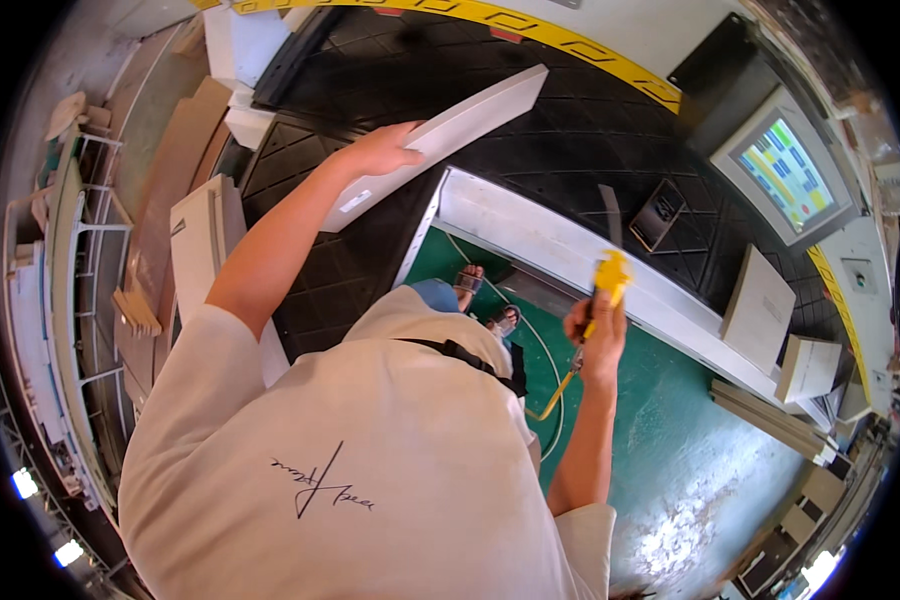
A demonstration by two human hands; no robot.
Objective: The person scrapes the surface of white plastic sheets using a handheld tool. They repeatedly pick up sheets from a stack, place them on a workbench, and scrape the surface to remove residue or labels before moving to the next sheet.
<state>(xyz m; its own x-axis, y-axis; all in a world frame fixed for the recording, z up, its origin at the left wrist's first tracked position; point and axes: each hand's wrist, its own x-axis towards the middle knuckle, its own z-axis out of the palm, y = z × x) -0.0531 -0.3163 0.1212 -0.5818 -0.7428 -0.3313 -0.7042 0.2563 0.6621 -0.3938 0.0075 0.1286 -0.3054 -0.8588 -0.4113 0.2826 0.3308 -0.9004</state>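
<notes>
A long pale board (480, 115) stands on its edge, tilted, over the black bed of the machine. My left hand (382, 150) is closed over its upper edge, the thumb on the near face and the other fingers partly hidden behind. A small white label sits near the board's lower end. In my right hand (602, 335) is a yellow air blow gun (612, 272), gripped by its handle and held above the white machine rail (570, 245). Its thin grey nozzle points away from me. A yellow hose (560, 395) hangs from the handle.
The black tiled bed (360, 60) lies ahead, with a small dark box (656, 214) on it. A lit screen (785, 175) stands at the right. Pale boards (760, 305) rest on the rail's right end. More panels (210, 235) lean at the left. Green floor (670, 420) shows below.
</notes>
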